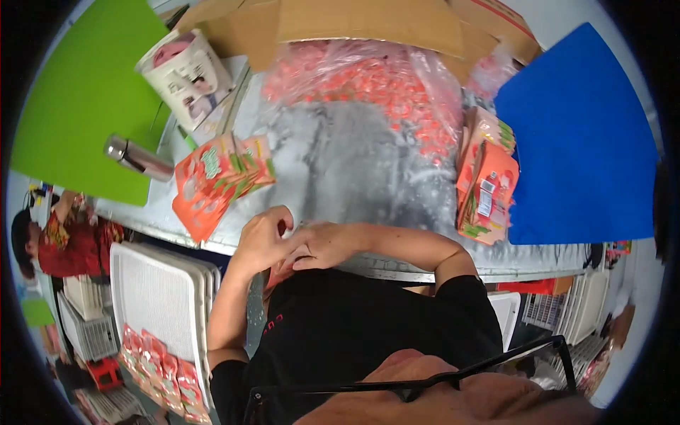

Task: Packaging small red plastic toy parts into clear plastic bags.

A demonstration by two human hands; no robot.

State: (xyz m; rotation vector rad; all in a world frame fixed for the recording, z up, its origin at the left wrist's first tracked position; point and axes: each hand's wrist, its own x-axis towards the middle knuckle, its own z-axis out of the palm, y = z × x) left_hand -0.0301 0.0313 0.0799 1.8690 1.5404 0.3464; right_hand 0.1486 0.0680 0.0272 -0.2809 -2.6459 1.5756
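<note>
Close to my body, at the table's near edge, my left hand (263, 237) and my right hand (322, 245) meet with their fingers curled. A pink-red pouch (279, 272) shows just below them, gripped between the two hands and mostly covered by them. What the fingertips do on it is hidden. A fanned pile of flat orange-pink pouches (219, 177) lies beyond my left hand. On the right side of the table are more stacked pouches (487, 188), some with green patterns.
Small red-pink pieces (382, 85) spill from a clear plastic bag in a cardboard box (368, 21). At left stand a steel flask (138, 157), a white printed container (188, 78) and a green board (85, 106); a blue board (581, 149) is right. White trays (159, 297) hold pouches. A person (67, 241) works farther left.
</note>
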